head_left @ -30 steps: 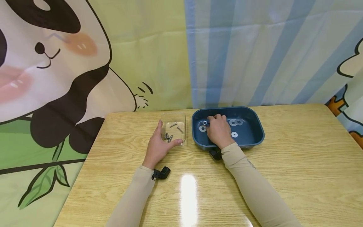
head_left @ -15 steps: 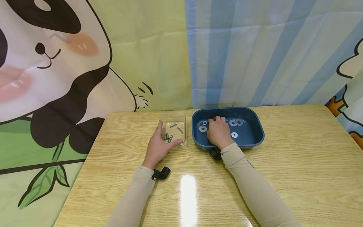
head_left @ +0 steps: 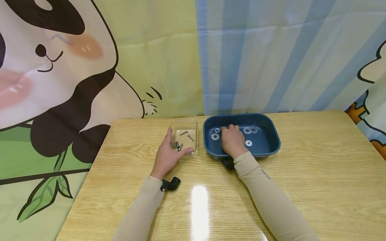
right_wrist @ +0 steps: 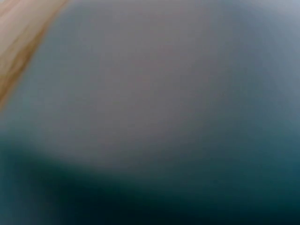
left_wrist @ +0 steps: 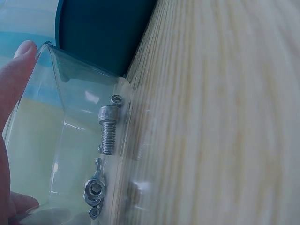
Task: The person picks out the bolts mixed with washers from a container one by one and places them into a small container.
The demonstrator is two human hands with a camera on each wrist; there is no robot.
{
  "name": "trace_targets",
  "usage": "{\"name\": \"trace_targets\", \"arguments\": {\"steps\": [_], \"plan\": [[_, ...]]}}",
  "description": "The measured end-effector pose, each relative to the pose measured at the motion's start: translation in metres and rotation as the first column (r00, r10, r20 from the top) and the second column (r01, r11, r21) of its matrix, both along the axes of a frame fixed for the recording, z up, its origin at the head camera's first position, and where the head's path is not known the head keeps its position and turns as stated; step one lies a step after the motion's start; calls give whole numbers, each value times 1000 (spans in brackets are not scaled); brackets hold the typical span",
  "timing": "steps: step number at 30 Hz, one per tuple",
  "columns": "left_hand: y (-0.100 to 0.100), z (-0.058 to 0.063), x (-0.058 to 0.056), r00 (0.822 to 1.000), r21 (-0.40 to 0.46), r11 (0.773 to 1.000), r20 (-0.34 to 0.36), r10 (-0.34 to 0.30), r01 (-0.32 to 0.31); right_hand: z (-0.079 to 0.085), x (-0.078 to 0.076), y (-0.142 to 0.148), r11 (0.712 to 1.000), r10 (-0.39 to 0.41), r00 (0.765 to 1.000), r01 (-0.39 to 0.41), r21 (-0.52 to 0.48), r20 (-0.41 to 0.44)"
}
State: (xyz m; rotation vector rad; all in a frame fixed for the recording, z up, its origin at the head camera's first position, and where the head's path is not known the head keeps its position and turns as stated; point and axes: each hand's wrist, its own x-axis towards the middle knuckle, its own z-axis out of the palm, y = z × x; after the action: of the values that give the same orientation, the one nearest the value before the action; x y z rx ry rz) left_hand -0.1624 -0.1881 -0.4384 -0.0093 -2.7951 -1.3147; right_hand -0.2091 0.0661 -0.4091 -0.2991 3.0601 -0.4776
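Note:
My left hand (head_left: 166, 159) spans a small clear plastic box (head_left: 196, 134), thumb along its near side and fingers at its left side. In the left wrist view the thumb lies against the box's rim. Several metal socket-head screws (left_wrist: 108, 133) lie inside, two of them (head_left: 183, 133) apart from the near cluster. My right hand (head_left: 233, 140) reaches down into a blue bin (head_left: 265, 144), knuckles bent. Its fingertips are hidden, so I cannot tell whether they hold anything. Several flat washers (head_left: 215, 136) lie on the bin's floor left and right of this hand.
Both containers stand side by side at the back of a wooden table (head_left: 316, 174), close to a printed curtain (head_left: 169, 67). The bin's wall (left_wrist: 101, 37) rises beside the box in the left wrist view. The right wrist view is a blue-grey blur.
My right hand has shifted very slightly inside the blue bin, its fingers drawing in a little. The left hand and the clear box stay put.

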Motion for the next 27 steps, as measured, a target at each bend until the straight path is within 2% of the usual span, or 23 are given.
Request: {"name": "trace_targets", "arguments": {"steps": [13, 27], "plan": [[1, 2, 0, 1000, -4, 1000, 14, -1, 1, 3, -2, -1, 999, -43, 996, 44, -15, 76], [0, -1, -1, 1000, -10, 1000, 16, 6, -6, 1, -2, -2, 998, -54, 996, 57, -34, 78]]}}
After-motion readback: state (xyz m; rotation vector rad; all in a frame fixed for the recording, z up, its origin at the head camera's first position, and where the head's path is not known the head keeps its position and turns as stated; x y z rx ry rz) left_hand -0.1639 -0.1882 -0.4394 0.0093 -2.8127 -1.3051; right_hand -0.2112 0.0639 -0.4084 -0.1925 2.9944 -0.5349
